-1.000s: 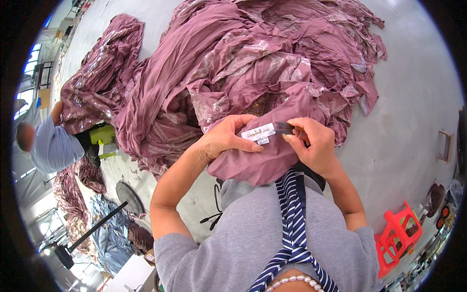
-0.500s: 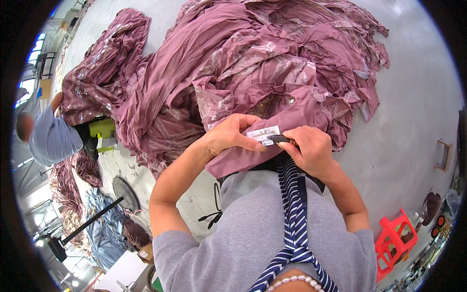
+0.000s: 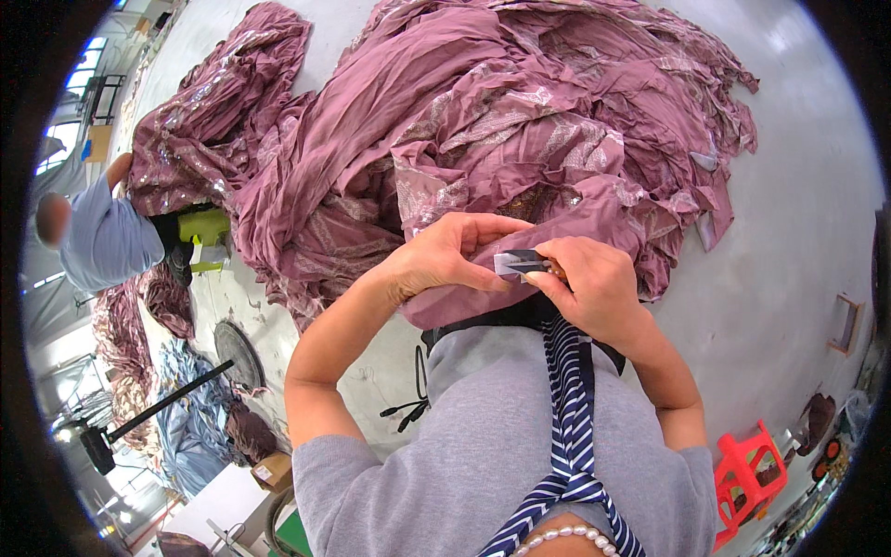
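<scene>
Partly, blk snips in R hand hide label.

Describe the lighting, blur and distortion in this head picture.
In the head view, the windows at far left look glaringly bright; also in the head view, the mauve fabric glints in spots and the co-worker's head is blurred; toward the head view's rim, shapes bend, and the corners are black.

Sm. wht label flat on wrinkled mauve fabric; dk-bladed snips over its rt end.
</scene>
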{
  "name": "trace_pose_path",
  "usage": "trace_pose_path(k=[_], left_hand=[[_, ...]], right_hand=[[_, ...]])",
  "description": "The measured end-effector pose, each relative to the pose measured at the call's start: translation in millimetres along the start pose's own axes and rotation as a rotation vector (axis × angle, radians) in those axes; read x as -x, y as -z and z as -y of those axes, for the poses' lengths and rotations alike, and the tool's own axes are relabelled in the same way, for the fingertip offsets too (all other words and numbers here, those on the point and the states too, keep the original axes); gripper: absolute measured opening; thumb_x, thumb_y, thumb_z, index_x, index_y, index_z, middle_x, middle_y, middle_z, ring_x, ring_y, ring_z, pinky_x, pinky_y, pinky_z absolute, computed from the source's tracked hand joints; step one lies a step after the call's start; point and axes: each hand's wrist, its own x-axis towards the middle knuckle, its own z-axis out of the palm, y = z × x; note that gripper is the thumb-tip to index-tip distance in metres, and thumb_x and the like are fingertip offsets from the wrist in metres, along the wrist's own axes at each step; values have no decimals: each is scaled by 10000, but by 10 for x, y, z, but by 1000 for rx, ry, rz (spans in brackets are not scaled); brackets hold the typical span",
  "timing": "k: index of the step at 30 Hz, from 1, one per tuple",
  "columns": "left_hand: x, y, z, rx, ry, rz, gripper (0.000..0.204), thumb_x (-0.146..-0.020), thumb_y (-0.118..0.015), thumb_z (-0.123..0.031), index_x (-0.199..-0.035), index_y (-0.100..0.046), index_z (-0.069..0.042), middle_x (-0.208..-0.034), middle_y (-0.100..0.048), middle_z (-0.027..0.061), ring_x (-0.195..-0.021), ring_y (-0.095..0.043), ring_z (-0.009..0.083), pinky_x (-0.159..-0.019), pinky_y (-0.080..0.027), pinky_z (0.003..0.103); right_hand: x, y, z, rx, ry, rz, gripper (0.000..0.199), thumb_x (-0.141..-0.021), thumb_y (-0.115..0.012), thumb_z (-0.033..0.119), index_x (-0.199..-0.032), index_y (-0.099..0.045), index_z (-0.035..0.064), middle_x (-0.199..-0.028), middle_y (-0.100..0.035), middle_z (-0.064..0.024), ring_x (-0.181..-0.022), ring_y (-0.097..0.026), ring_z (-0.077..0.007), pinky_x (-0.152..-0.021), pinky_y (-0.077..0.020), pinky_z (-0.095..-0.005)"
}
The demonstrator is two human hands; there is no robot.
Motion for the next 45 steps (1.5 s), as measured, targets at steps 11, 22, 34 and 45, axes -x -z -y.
trace_pose_path(k=[11, 22, 34, 45], left_hand=[[-29, -12, -1, -37, -23, 24, 675, -679, -715, 69, -1308, -480, -1, -1167, -596, 51, -1045, -548, 108, -954, -416, 259], [-7, -24, 60, -120, -29, 75, 549, -728, -753, -22, -1234, -541, -7, -1103, -619, 32, -1005, -543, 84, -918, -425, 254], [335, -135, 189, -1118, -329, 5, 173, -719, -689, -102, -888, -655, -81, -782, -602, 76, -740, -596, 298, -640, -477, 376], [-88, -278, 329, -798, -261, -187, 262, -853, -652, -263, -956, -644, -22, -831, -627, 89, -753, -611, 206, -676, -479, 306]], right_hand=[[-47, -12, 7, 95, 44, -7, 245, -755, -705, 220, -889, -575, 63, -727, -601, -81, -645, -609, -256, -557, -475, -359], [-74, 9, 3, -322, -133, 70, 428, -674, -775, 165, -1049, -589, 76, -797, -620, -82, -677, -632, -232, -588, -493, -324], [499, 334, -451, -3, -37, 198, 199, -622, -650, 27, -806, -577, 49, -798, -581, -70, -718, -605, -263, -618, -486, -350], [641, 119, -344, 139, 179, 4, 154, -688, -603, 102, -837, -594, 66, -877, -591, -42, -719, -583, -195, -602, -456, -308]])
